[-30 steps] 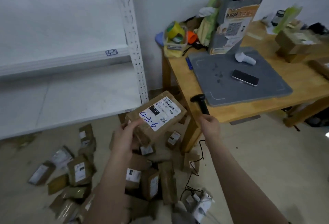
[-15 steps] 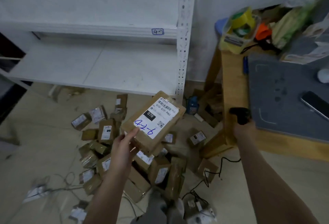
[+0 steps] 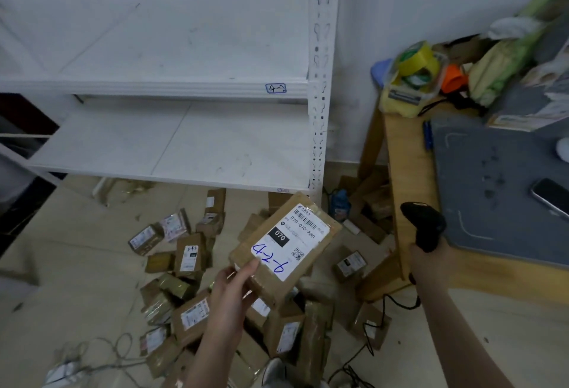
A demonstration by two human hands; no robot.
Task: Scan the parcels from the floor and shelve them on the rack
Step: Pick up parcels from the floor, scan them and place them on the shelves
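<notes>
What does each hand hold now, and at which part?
The left hand grips the labelled parcel at its near corner; the right hand grips the black scanner by its handle.

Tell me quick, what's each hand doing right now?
Left hand: holding the parcel marked 4-2-6, thumb on its label.
Right hand: gripping the black scanner.

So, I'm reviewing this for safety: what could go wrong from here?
The left hand grips the parcel by one corner only, so it could slip. The scanner in the right hand trails a cable over the floor beside the loose parcels, which might snag or trip a foot.
</notes>
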